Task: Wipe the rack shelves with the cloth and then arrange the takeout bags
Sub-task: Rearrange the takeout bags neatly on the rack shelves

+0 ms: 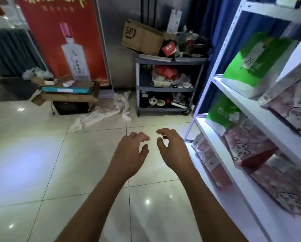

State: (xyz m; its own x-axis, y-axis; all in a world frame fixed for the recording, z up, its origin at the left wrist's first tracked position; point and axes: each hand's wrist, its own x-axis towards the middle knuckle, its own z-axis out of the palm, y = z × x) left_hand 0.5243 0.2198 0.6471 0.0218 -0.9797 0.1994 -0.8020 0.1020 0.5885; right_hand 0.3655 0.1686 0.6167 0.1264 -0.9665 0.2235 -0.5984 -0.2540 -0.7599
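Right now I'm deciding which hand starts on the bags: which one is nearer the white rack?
Right. The right hand hangs empty just beside the white rack at its lower shelves; the left hand is farther out over the floor tiles.

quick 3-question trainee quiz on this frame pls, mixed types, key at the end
1. True or false: the left hand holds a cloth.
2. Which bags share a shelf of the white rack? A) only green ones B) a green bag and a pink patterned bag C) only brown ones
3. Fill in: the cardboard box marked SF sits on top of the grey ____.

Key: 1 false, both it and the right hand are bare with loosely curled fingers; 2 B; 3 cart.
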